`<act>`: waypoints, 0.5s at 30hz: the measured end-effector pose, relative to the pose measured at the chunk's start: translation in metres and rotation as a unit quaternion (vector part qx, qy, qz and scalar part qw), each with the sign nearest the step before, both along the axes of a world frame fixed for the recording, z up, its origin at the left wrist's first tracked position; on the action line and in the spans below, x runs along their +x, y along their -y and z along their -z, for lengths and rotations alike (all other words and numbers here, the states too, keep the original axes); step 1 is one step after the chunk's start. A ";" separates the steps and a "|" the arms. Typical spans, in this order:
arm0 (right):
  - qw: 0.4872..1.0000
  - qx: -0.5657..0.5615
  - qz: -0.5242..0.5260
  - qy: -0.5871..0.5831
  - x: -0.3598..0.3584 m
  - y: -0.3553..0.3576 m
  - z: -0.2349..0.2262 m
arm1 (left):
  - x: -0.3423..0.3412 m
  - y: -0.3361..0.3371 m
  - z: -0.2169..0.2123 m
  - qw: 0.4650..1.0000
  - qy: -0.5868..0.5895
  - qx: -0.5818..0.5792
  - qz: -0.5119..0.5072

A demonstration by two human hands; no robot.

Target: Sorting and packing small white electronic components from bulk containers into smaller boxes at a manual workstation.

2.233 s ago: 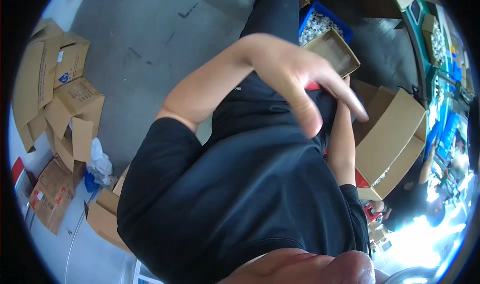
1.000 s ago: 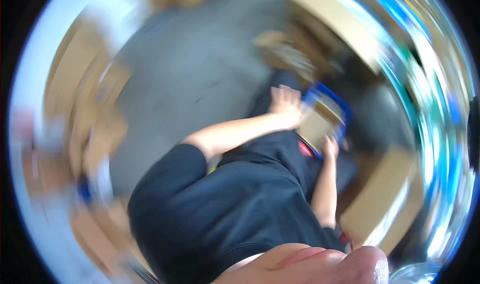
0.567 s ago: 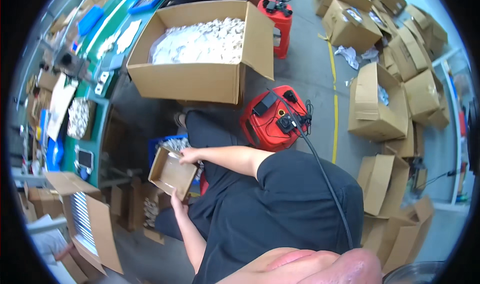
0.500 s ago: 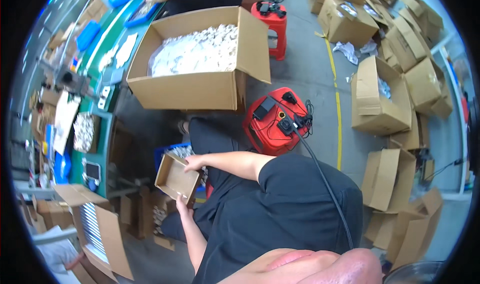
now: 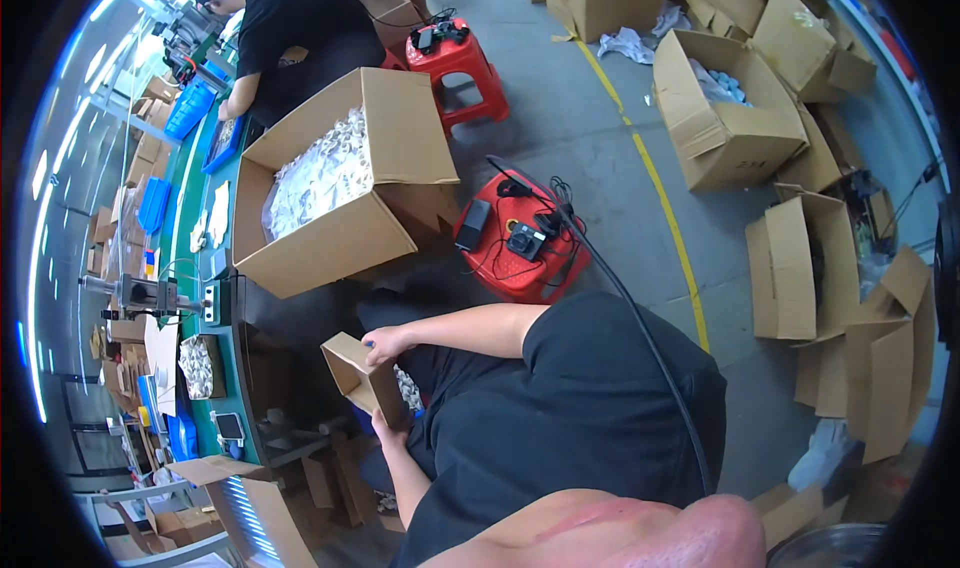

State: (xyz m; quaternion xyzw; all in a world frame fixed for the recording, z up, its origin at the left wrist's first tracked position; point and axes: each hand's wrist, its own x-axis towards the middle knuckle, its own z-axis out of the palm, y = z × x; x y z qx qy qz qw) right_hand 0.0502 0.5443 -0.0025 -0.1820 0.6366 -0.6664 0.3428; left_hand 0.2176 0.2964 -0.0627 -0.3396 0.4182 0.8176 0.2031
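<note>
Shifted slightly toward nine o'clock since half a second ago, a small cardboard box is being held over the lap, tilted open, both hands pinching it: right hand at twelve o'clock, left hand at six.

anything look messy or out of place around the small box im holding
The small cardboard box is tilted in both hands, over a heap of small white parts. Crumpled white wrapping lies loose on the floor, and open empty cartons sit askew at right.
</note>
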 end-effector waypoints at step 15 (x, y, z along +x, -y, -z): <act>0.986 0.003 -0.164 -0.016 -0.001 -0.003 -0.022 | 0.106 -0.040 -0.054 0.980 -0.155 -0.103 -0.066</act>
